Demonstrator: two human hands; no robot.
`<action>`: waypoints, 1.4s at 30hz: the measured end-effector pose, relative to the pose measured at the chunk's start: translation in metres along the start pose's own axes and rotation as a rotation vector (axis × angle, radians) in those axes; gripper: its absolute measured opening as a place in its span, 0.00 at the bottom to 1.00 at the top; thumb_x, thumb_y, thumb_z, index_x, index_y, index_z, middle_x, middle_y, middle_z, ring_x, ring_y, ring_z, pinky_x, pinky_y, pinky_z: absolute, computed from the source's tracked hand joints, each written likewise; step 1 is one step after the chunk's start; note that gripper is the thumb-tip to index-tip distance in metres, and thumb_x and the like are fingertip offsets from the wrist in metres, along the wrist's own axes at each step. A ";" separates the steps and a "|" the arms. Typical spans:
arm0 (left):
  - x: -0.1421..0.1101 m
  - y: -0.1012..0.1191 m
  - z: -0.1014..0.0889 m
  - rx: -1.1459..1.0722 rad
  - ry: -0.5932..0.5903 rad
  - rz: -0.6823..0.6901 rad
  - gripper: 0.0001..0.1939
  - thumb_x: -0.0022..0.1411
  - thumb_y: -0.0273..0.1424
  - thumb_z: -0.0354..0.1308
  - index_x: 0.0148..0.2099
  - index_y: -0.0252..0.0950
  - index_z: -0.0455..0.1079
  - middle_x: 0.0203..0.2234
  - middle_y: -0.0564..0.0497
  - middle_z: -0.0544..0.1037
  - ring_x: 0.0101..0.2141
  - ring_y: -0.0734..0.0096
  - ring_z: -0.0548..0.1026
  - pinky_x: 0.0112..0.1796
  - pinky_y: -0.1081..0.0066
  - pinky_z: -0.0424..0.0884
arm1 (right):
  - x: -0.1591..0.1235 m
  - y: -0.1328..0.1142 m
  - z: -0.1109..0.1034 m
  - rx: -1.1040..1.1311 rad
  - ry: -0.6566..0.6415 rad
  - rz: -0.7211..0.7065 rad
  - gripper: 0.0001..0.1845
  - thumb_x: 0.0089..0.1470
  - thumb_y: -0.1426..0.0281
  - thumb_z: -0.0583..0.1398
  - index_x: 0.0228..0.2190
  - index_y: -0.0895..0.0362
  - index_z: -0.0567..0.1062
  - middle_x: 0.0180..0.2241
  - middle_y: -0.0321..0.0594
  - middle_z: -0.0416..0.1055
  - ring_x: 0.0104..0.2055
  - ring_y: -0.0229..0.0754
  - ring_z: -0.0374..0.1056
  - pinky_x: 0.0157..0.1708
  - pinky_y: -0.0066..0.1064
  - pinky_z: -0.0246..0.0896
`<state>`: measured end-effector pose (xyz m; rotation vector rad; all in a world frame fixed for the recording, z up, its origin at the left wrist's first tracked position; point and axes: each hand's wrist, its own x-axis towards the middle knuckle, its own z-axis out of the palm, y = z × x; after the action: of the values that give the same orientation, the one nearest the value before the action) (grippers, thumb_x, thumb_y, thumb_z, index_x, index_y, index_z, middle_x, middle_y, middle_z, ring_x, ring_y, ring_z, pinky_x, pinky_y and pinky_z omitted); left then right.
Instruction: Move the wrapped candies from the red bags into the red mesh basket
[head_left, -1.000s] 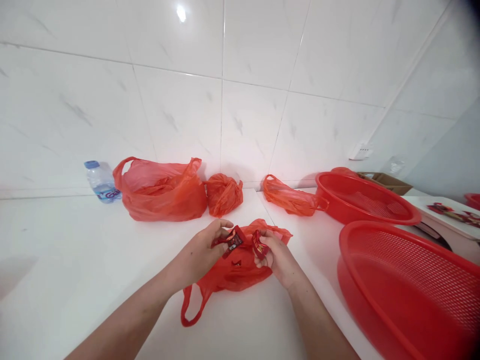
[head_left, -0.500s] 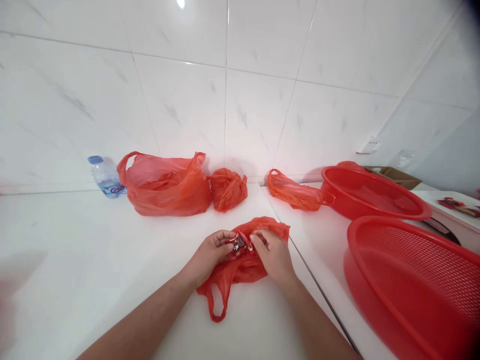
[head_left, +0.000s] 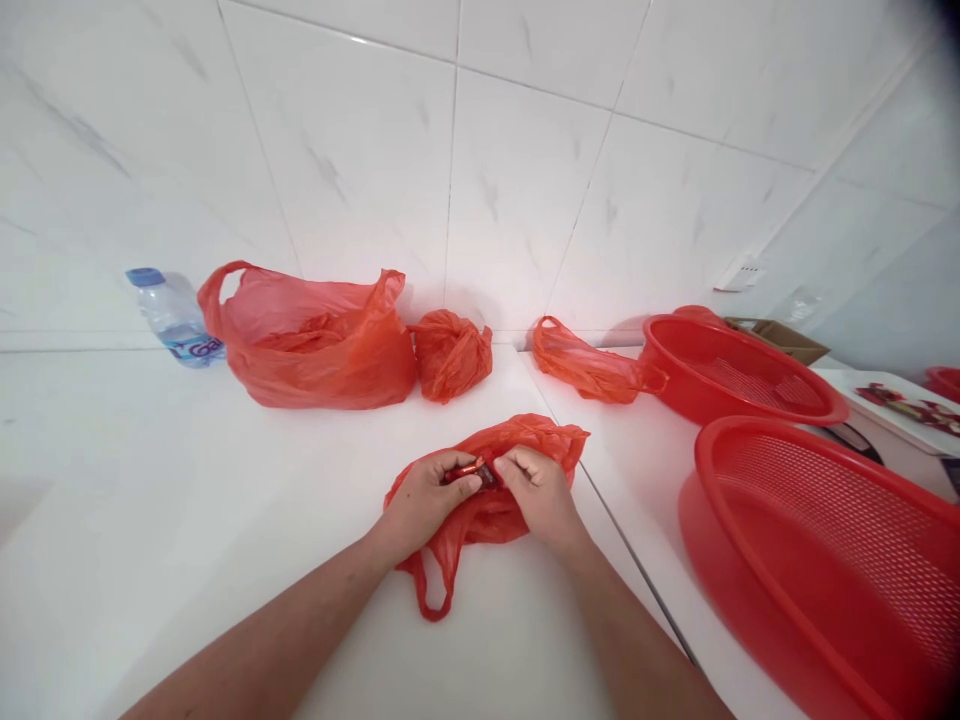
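Note:
A small red plastic bag lies crumpled on the white counter in front of me. Both my hands rest on top of it. My left hand is closed around a small red wrapped packet, and my right hand pinches the same packet's other end right beside it. The hands meet over the middle of the bag, whose loop handle hangs toward me.
Against the tiled wall sit a large open red bag, a knotted red bag, a flat red bag and a water bottle. Two red perforated basins stand at right, with a cardboard box behind.
My hands, each holding a red packet a second ago, have come together and dropped onto the small bag. The camera has tilted down slightly.

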<state>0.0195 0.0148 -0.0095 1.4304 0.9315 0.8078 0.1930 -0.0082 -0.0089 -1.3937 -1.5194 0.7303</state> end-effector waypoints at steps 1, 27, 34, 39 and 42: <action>0.000 0.000 0.000 0.002 0.018 0.010 0.09 0.58 0.37 0.57 0.39 0.39 0.72 0.33 0.53 0.77 0.35 0.67 0.73 0.38 0.68 0.68 | 0.001 0.001 -0.003 -0.026 0.034 -0.003 0.13 0.56 0.64 0.54 0.23 0.54 0.69 0.25 0.34 0.68 0.29 0.38 0.63 0.30 0.29 0.57; -0.001 -0.011 -0.001 0.103 0.277 0.053 0.04 0.57 0.31 0.51 0.37 0.41 0.59 0.29 0.57 0.69 0.30 0.70 0.68 0.31 0.71 0.64 | -0.002 0.012 0.017 -0.221 0.050 0.120 0.10 0.41 0.68 0.62 0.27 0.52 0.65 0.28 0.35 0.70 0.30 0.42 0.66 0.31 0.34 0.58; -0.003 -0.005 0.002 0.002 0.282 0.107 0.08 0.59 0.32 0.52 0.43 0.41 0.61 0.34 0.55 0.72 0.36 0.69 0.71 0.38 0.69 0.67 | -0.006 -0.005 0.021 -0.066 0.051 0.126 0.09 0.44 0.67 0.61 0.30 0.53 0.66 0.33 0.37 0.71 0.36 0.42 0.68 0.37 0.35 0.64; -0.005 0.001 0.006 -0.118 0.169 0.079 0.15 0.54 0.38 0.61 0.43 0.39 0.65 0.35 0.52 0.76 0.38 0.64 0.75 0.41 0.65 0.69 | -0.006 -0.007 0.024 0.003 0.027 0.209 0.10 0.43 0.66 0.63 0.30 0.54 0.70 0.32 0.38 0.73 0.34 0.43 0.69 0.36 0.35 0.66; -0.005 0.001 0.004 -0.156 0.142 0.085 0.13 0.54 0.37 0.62 0.41 0.38 0.67 0.35 0.51 0.77 0.38 0.63 0.75 0.41 0.65 0.69 | -0.007 -0.006 0.022 0.071 -0.043 0.217 0.12 0.43 0.66 0.64 0.33 0.54 0.72 0.34 0.38 0.74 0.36 0.43 0.71 0.37 0.35 0.66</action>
<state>0.0214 0.0086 -0.0091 1.2967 0.8980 1.0339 0.1705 -0.0128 -0.0140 -1.5118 -1.3747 0.9439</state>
